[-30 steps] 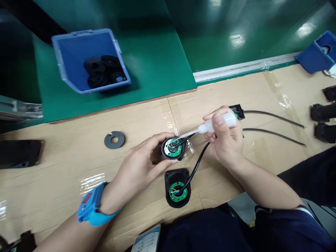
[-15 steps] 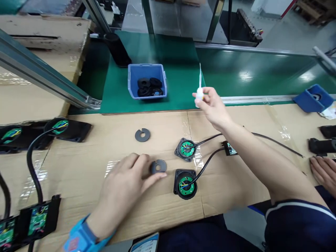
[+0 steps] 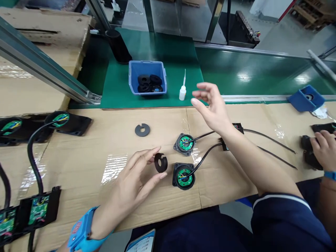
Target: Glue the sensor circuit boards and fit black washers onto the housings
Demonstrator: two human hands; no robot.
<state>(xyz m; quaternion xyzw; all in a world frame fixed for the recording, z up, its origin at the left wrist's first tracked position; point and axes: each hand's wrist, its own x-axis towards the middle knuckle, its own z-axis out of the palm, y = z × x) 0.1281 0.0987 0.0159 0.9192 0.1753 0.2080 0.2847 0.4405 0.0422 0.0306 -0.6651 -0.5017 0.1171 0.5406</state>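
My left hand point(image 3: 133, 173) holds a black slotted ring point(image 3: 161, 162), tilted up on edge between thumb and fingers. A second flat ring point(image 3: 142, 130) with a notch lies on the cardboard beyond it. My right hand point(image 3: 210, 105) is raised with its fingers apart and nothing in it. Just left of it, a small white dropper bottle point(image 3: 182, 92) with a thin nozzle stands upright on the green mat. Two black housings with round green circuit boards, one nearer point(image 3: 184, 176) and one farther point(image 3: 184, 144), lie right of my left hand, each with a black cable.
A blue bin point(image 3: 147, 91) holding several black rings stands on the green mat point(image 3: 173, 52). Black parts with boards and thick cables point(image 3: 33, 164) lie at the left. A co-worker's hand point(image 3: 325, 148) touches black parts at the right, near a smaller blue bin point(image 3: 306, 99).
My right hand has let go of the dropper bottle, which now stands on the mat. My left hand has lifted the ring and tilted it up. The co-worker's hand has moved onto the black parts.
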